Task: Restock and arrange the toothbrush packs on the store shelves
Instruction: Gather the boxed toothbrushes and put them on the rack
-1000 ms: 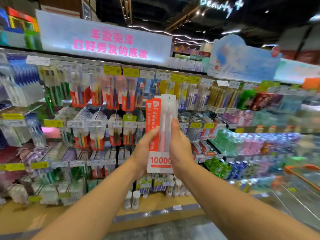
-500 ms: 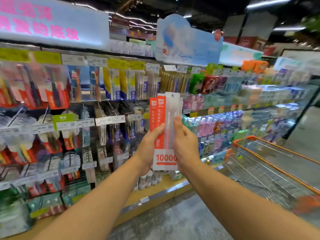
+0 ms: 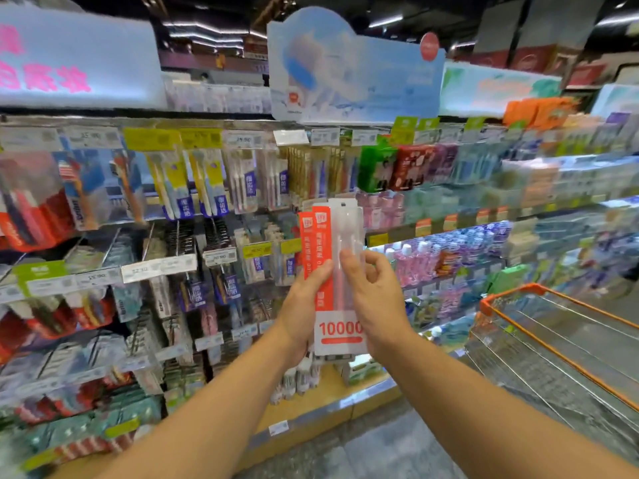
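Observation:
I hold an orange-and-white toothbrush pack (image 3: 332, 236) upright in front of the shelves; a second pack seems stacked behind it. My left hand (image 3: 304, 305) grips the pack's left edge with the thumb across the orange strip. My right hand (image 3: 375, 299) rests on the right edge, thumb on the clear front and the other fingers loosely curled. The store shelves (image 3: 193, 257) behind carry hanging toothbrush packs (image 3: 179, 188) on pegs, several rows deep.
An orange-rimmed wire shopping cart (image 3: 553, 340) stands at the right. Bottles of mouthwash (image 3: 432, 257) fill the shelves to the right. A blue cardboard sign (image 3: 345, 67) tops the rack. Small bottles (image 3: 297, 378) stand on the bottom ledge.
The view has swung right along the shelf, bringing the cart further in. Both hands kept the pack upright; my right fingers have loosened and spread off its edge.

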`<move>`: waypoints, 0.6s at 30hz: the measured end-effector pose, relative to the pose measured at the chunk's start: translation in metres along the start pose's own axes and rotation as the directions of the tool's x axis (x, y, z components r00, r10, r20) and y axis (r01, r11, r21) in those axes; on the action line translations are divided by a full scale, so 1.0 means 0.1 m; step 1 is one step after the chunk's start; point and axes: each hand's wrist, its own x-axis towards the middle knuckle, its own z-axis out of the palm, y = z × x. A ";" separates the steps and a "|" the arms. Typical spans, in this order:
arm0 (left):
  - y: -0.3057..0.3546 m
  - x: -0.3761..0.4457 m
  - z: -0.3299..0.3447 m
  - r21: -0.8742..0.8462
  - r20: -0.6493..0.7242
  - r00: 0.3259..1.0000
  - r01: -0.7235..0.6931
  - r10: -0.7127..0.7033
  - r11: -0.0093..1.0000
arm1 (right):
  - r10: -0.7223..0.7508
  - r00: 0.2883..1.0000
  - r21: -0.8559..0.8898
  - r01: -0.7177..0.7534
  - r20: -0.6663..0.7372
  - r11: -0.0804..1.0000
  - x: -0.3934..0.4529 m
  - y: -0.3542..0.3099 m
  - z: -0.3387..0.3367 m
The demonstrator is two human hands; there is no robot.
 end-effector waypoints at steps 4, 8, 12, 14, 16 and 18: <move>-0.12 0.35 0.30 0.069 -0.058 0.996 -0.063 0.067 0.996 | 0.017 0.999 -0.017 -0.016 0.038 1.000 0.41 0.03 -0.38; -0.24 0.65 0.43 0.138 -0.120 0.988 -0.076 0.093 0.987 | 0.048 0.996 -0.001 -0.048 0.077 0.999 0.74 0.14 -0.62; -0.34 0.87 0.50 0.189 -0.191 0.974 -0.089 0.126 0.978 | 0.122 0.985 0.038 -0.127 0.119 0.991 0.98 0.26 -0.78; -0.42 0.98 0.48 0.202 -0.216 0.970 -0.071 0.115 0.977 | 0.164 0.975 0.044 -0.172 0.151 0.984 1.09 0.34 -0.82; -0.51 1.09 0.40 0.173 -0.227 0.969 -0.057 0.096 0.983 | 0.187 0.968 0.052 -0.198 0.165 0.979 1.21 0.42 -0.85; -0.58 1.21 0.31 0.147 -0.226 0.971 -0.039 0.072 0.988 | 0.209 0.960 0.058 -0.223 0.187 0.973 1.32 0.51 -0.86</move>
